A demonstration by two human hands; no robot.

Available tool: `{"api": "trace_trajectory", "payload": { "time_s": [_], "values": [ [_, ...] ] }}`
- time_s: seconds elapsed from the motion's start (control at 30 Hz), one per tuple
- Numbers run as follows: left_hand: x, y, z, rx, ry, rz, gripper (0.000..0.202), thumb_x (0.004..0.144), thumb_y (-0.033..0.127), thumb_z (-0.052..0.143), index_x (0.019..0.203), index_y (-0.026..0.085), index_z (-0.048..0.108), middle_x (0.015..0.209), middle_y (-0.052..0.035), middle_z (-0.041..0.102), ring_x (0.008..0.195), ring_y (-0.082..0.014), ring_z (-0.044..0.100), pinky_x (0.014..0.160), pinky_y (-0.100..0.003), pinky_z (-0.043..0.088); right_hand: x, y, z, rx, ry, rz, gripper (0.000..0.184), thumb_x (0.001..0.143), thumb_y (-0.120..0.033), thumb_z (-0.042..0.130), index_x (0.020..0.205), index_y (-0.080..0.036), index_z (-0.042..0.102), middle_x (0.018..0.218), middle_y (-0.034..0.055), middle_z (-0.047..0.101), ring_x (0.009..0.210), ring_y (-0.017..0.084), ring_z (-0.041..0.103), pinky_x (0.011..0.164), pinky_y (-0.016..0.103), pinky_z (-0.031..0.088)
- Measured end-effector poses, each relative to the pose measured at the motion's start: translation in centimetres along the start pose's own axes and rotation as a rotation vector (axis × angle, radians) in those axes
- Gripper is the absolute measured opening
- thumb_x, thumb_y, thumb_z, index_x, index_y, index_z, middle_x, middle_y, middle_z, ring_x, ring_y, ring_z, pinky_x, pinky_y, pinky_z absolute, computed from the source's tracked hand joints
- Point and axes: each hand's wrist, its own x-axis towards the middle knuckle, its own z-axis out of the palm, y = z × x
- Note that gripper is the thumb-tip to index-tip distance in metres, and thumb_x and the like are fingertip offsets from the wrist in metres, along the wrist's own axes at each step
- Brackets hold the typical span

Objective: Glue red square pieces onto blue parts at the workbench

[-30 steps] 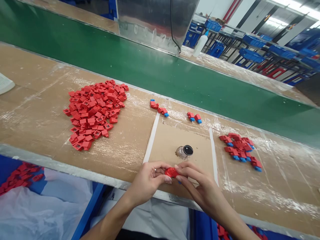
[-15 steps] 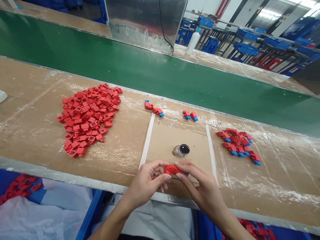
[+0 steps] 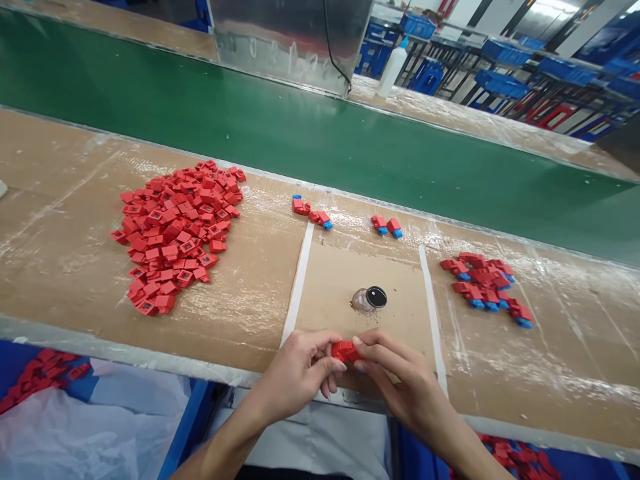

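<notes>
My left hand and my right hand meet near the table's front edge. Between their fingertips is a small red plastic piece, pinched from both sides. My fingers cover its ends, and a bit of blue shows by the right fingertips. Just beyond the hands, a round piece with a glossy black top rests on a cardboard sheet edged by white strips. To the left lies a large heap of red plastic pieces. Red-and-blue pieces form a smaller group on the right.
Two red-and-blue pairs lie behind the cardboard. A green belt runs across, with a metal housing and a white bottle beyond. Blue bins with red pieces sit below the front edge.
The view has shifted slightly. Both hands still hold the red piece, which they have turned a little and brought closer together; the piles look the same.
</notes>
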Motion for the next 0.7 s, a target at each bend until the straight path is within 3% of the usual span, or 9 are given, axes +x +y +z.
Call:
{"api": "trace_trajectory", "payload": {
  "time_s": [0.4, 0.6, 0.7],
  "values": [
    [0.4, -0.7, -0.5, -0.021, 0.018, 0.003, 0.013, 0.088, 0.027, 0.056, 0.090, 0.015, 0.063, 0.064, 0.0009, 0.060, 0.050, -0.0089, 0.057, 0.049, -0.019, 0.048, 0.9, 0.0, -0.1, 0.068, -0.034, 0.065, 0.017, 0.097, -0.017, 0.046, 0.093, -0.019, 0.062, 0.092, 0.0062, 0.063, 0.082, 0.015, 0.061, 0.073, 0.026, 0.051],
    [0.7, -0.2, -0.5, -0.037, -0.021, -0.064, 0.032, 0.080, 0.027, 0.066, 0.110, 0.013, 0.065, 0.069, 0.0001, 0.061, 0.052, -0.0101, 0.058, 0.046, -0.019, 0.045, 0.0, 0.3, 0.0, 0.207, 0.071, 0.274, 0.022, 0.094, -0.034, 0.054, 0.097, -0.017, 0.067, 0.084, 0.0065, 0.070, 0.073, 0.018, 0.067, 0.068, 0.029, 0.057],
    [-1.1, 0.7, -2.5, 0.054, 0.145, -0.048, 0.045, 0.080, 0.031, 0.068, 0.122, 0.018, 0.060, 0.077, -0.0007, 0.063, 0.060, -0.0124, 0.058, 0.049, -0.021, 0.045, -2.3, 2.4, -2.8, 0.147, 0.249, 0.361, 0.028, 0.090, -0.043, 0.060, 0.103, -0.020, 0.069, 0.091, 0.0079, 0.074, 0.078, 0.021, 0.071, 0.068, 0.030, 0.060]
  ]
}}
